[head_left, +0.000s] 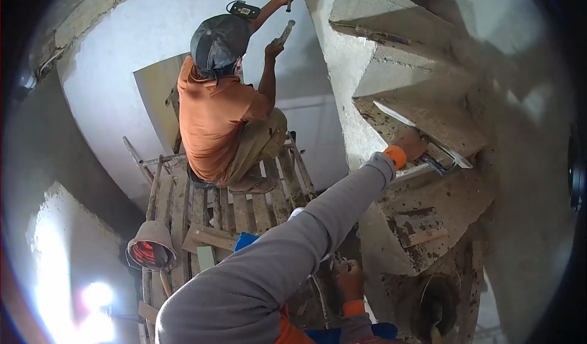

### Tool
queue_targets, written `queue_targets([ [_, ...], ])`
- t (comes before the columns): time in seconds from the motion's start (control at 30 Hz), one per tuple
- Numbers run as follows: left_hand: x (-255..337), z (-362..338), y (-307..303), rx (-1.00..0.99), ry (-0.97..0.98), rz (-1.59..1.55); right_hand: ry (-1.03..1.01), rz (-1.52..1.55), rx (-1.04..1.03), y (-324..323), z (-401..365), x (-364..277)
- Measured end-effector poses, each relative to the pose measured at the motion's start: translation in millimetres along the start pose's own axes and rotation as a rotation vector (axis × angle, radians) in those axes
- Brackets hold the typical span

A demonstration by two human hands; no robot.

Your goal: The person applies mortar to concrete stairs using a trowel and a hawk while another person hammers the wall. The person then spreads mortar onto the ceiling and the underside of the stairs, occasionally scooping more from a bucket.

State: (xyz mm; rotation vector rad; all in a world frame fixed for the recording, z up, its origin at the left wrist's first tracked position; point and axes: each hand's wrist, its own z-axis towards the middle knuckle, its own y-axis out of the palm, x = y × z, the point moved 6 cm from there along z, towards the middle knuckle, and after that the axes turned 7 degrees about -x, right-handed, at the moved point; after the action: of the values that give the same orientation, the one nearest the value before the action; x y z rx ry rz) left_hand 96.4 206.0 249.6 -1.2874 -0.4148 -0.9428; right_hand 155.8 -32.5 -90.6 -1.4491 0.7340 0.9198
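My left hand [408,146], in a grey sleeve with an orange cuff, reaches across to a concrete stair step [449,124]. It is closed around a plastering trowel [394,113] with a long pale blade and dark handle, held at the step's edge. My right hand [350,279] is low in the view beside the stairs, with an orange cuff. Its fingers are curled, and whatever they hold is too dark to make out. On a lower step lies a flat, mortar-stained float [419,226].
A person [214,124] in an orange shirt squats on a slatted wooden scaffold [180,222], holding tools at the wall. A bucket [151,246] hangs at the scaffold's left. Another dark bucket [438,301] stands under the stairs. A long tool [384,35] lies on an upper step.
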Motion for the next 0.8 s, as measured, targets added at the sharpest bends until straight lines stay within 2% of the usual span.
queue_targets([
  [0.13,0.1,-0.4,-1.4,0.031,-0.014,0.027,0.14,-0.023,-0.054,-5.4,-3.4,-12.4],
  [0.27,3.2,-2.9,-4.0,0.039,-0.013,0.027,0.132,0.062,-0.046,-4.0,-4.2,-12.2],
  [0.37,9.6,-10.5,-7.1,-0.06,-0.046,-0.02,0.148,0.057,-0.044,-9.7,-6.3,-24.0],
  [0.47,5.3,-4.3,-4.2,0.002,-0.011,0.003,0.161,0.06,-0.042,-12.4,-7.6,-28.6],
  [0.8,7.3,-6.2,-5.2,-0.015,-0.014,0.008,0.153,0.041,-0.014,-11.1,-5.2,-14.3],
])
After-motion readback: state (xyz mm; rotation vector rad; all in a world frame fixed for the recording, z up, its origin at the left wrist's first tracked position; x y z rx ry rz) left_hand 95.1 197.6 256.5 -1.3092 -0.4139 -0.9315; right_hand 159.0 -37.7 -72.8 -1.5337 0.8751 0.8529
